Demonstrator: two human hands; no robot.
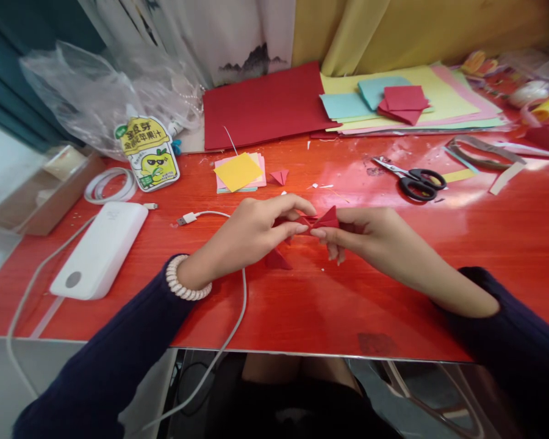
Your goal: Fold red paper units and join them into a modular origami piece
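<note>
Between my hands, just above the red table, is a small piece of folded red paper (327, 218). My left hand (274, 222) pinches its left side between thumb and fingers. On the right side, the thumb and index finger of my right hand (359, 230) grip a pointed flap; the other fingers curl below. Part of the paper is hidden behind the fingertips. Another folded red paper piece (279, 260) lies on the table under my left hand. A small red folded triangle (280, 177) rests beyond the hands, beside a stack of square papers topped by a yellow sheet (238, 172).
Black-handled scissors (421, 183) lie to the right, partly open. A white power bank (100, 250) and its cable (244, 299) are at the left. Red card (265, 107) and coloured sheets (457, 97) line the back, near a plastic bag (96, 91). Paper scraps lie around.
</note>
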